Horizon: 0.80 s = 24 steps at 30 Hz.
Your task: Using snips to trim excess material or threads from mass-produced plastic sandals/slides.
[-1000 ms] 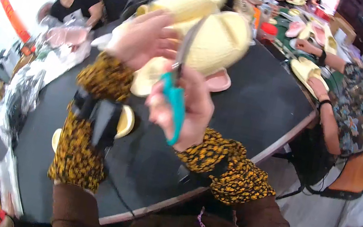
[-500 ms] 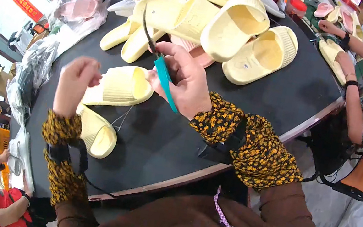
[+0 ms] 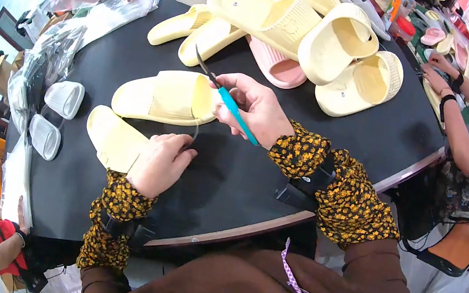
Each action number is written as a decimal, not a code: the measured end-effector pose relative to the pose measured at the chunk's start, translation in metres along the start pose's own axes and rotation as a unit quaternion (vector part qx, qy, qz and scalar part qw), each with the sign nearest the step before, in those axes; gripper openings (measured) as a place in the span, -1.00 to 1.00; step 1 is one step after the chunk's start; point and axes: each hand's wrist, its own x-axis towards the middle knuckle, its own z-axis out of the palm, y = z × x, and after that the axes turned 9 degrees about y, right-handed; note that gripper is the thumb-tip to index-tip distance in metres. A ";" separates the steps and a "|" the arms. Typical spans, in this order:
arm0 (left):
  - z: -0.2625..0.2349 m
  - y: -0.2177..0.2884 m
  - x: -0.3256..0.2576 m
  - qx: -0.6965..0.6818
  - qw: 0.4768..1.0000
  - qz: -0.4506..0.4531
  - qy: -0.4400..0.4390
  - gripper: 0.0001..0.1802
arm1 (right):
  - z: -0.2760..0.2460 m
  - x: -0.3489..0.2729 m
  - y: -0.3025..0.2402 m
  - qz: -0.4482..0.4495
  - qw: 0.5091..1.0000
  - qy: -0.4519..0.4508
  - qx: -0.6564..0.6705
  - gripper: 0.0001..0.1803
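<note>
Two pale yellow slippers lie on the dark table in front of me, the farther slipper point(image 3: 155, 95) and the nearer slipper point(image 3: 114, 135). A thin tie point(image 3: 196, 127) runs from the farther one toward my left hand. My left hand point(image 3: 161, 164) lies over the nearer slipper and hides its strap; its fingers are pinched at the tie. My right hand point(image 3: 253, 109) is closed round a teal-handled tool point(image 3: 237, 114) with a thin, dark, curved tip pointing up and left. Its fingers are beside the open end of the farther slipper's strap.
A heap of yellow slippers point(image 3: 263, 17) and a pink slipper point(image 3: 277, 63) lies beyond my hands. Two small whitish slippers point(image 3: 64, 99) are at the table's left, near clear plastic bags point(image 3: 52, 61). Co-workers sit far left, near left and right. An orange-seated chair point(image 3: 460, 246) stands right.
My left hand has come down and right onto the nearer slipper and pinches the tie. The tool is tilted more leftward. Two whitish slippers now lie at the left edge.
</note>
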 end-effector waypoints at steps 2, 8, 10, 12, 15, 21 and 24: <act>0.000 0.011 0.008 -0.020 1.000 0.010 0.009 -0.79 | -0.004 0.000 -0.004 0.034 0.999 0.012 0.004 -0.55; 0.001 0.029 0.034 -0.247 0.965 -0.062 0.060 -0.86 | -0.006 0.002 -0.004 0.034 0.999 0.031 0.000 -0.56; -0.006 0.029 0.043 -0.319 0.942 -0.092 0.052 -0.87 | -0.008 0.004 -0.005 0.043 0.997 0.047 0.033 -0.53; -0.010 0.019 0.047 -0.347 0.929 -0.079 0.099 -0.87 | -0.008 0.004 -0.004 0.042 0.997 0.050 0.037 -0.53; -0.025 0.002 0.047 -0.321 0.932 -0.078 0.151 -0.86 | -0.007 0.004 -0.002 0.076 0.994 0.035 0.070 -0.57; -0.034 -0.024 0.048 -0.379 0.899 -0.136 0.175 -0.85 | -0.007 0.002 0.003 0.149 0.985 -0.030 0.085 -0.55; -0.030 -0.029 0.050 -0.411 0.882 -0.137 0.186 -0.85 | -0.004 0.000 0.002 0.187 0.976 -0.062 0.092 -0.55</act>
